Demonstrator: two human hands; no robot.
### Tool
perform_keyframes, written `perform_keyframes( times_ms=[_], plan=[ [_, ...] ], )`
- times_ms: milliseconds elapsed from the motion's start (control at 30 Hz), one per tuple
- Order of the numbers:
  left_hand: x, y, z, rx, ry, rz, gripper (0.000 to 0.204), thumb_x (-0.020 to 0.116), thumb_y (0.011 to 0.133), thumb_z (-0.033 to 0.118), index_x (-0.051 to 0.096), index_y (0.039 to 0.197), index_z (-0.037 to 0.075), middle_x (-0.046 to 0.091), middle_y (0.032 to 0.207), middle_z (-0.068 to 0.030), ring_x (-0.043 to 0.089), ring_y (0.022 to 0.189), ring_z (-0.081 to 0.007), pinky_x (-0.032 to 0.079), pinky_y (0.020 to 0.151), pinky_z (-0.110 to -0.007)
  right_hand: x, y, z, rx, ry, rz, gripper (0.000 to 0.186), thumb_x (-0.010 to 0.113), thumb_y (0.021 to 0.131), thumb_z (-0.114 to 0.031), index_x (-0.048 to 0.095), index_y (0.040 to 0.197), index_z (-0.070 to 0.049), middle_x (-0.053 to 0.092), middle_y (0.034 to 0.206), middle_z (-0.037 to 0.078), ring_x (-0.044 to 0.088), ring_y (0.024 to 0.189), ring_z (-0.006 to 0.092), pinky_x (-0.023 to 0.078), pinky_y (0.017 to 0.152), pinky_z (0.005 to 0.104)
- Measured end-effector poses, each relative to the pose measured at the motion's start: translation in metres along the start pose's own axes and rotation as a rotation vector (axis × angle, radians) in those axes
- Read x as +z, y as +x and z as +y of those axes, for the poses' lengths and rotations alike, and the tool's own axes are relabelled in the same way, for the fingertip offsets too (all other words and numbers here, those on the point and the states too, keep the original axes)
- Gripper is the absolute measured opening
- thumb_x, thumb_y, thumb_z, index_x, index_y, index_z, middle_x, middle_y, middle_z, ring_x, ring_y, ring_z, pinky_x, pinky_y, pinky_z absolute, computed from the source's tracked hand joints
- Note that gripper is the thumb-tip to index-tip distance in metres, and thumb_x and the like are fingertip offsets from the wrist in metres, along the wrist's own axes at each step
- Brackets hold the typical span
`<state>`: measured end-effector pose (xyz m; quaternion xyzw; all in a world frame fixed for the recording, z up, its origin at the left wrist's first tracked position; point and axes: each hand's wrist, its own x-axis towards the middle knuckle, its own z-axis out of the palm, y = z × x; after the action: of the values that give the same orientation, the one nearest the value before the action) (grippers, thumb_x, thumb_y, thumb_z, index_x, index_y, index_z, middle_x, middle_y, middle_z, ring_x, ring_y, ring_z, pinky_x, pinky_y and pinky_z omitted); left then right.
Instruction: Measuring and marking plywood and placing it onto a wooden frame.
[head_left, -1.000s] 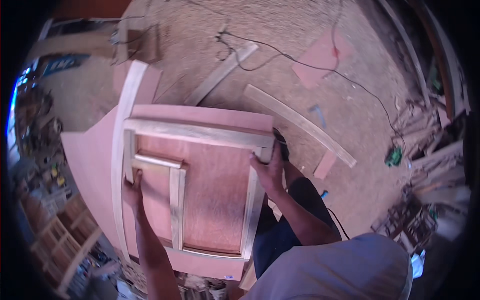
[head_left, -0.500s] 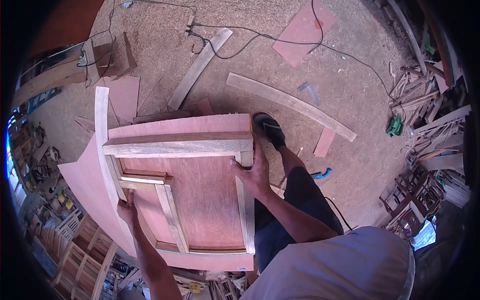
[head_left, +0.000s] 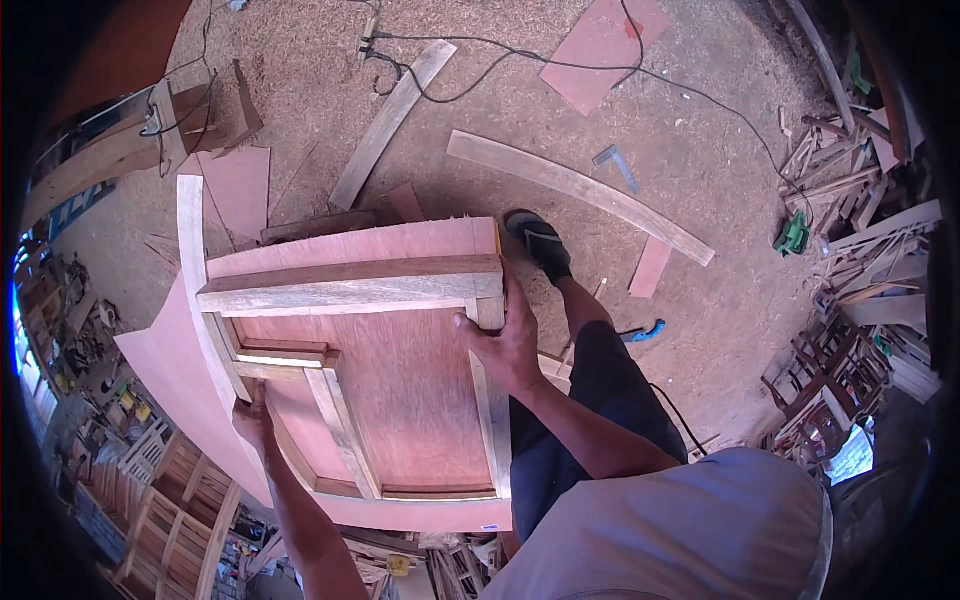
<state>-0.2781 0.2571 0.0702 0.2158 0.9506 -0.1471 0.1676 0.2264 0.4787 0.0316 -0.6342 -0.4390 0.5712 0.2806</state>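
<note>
A pale wooden frame (head_left: 350,291) with a reddish plywood panel (head_left: 412,395) set inside it lies on a larger pink plywood sheet (head_left: 165,352). My left hand (head_left: 256,420) is closed around the frame's left side piece, just below a short crosspiece (head_left: 285,357). On the right side piece, near the thick far rail, my right hand (head_left: 508,350) grips the frame with its thumb over the inner edge and its fingers on the outside. A long thin wooden strip (head_left: 192,230) runs along the frame's left side and sticks out past the far rail.
Loose boards (head_left: 580,190), a plywood offcut (head_left: 605,55), a try square (head_left: 617,168) and a black cable (head_left: 510,47) lie on the dusty floor. A blue-handled tool (head_left: 643,332) is beside my leg. Scrap wood (head_left: 850,190) is piled at the right, wooden frames (head_left: 170,520) at the lower left.
The frame's far end has shifted slightly left and toward the far side in the picture. The floor things sit a little higher in view. Both hands keep their hold.
</note>
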Motion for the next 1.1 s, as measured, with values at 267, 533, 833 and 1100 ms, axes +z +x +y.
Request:
perform_keyframes(
  times_ms=[267,533,833,1100],
  plan=[
    [0.002,0.011,-0.014,-0.011,-0.009,0.002,0.101,0.085,0.087,0.062,0.052,0.157,-0.003,0.064,0.15,-0.0269,0.064,0.136,-0.0415,0.051,0.112,-0.045,0.002,-0.004,-0.002,0.077,0.023,-0.026,0.089,0.083,0.088,-0.002,0.036,0.164,-0.001,0.064,0.144,0.017,0.065,0.131,0.0237,0.053,0.11,0.038],
    [-0.002,-0.014,0.025,0.129,-0.175,0.064,0.082,0.087,0.088,0.056,0.07,0.138,-0.006,0.079,0.122,-0.0204,0.076,0.107,-0.0346,0.057,0.095,-0.042,0.0,-0.005,0.001,0.006,0.007,0.012,0.089,0.083,0.089,-0.003,0.037,0.165,-0.001,0.064,0.143,0.017,0.065,0.131,0.0237,0.053,0.11,0.0381],
    [-0.004,0.0,0.011,0.07,-0.186,0.024,0.077,0.095,0.08,0.054,0.076,0.123,-0.007,0.074,0.087,-0.0109,0.058,0.073,-0.0194,0.052,0.072,-0.037,0.0,-0.005,0.002,-0.024,0.017,0.017,0.093,0.086,0.089,-0.009,0.034,0.166,0.001,0.063,0.144,0.019,0.065,0.133,0.0262,0.053,0.111,0.0398],
    [-0.004,-0.006,0.019,0.059,-0.439,-0.12,0.064,0.095,0.085,0.036,0.074,0.125,-0.009,0.079,0.107,-0.0097,0.067,0.089,-0.0197,0.054,0.086,-0.034,-0.007,-0.005,-0.003,-0.057,-0.102,0.008,0.093,0.085,0.089,-0.012,0.033,0.165,0.001,0.065,0.139,0.024,0.068,0.128,0.0342,0.055,0.106,0.0422]
  ],
)
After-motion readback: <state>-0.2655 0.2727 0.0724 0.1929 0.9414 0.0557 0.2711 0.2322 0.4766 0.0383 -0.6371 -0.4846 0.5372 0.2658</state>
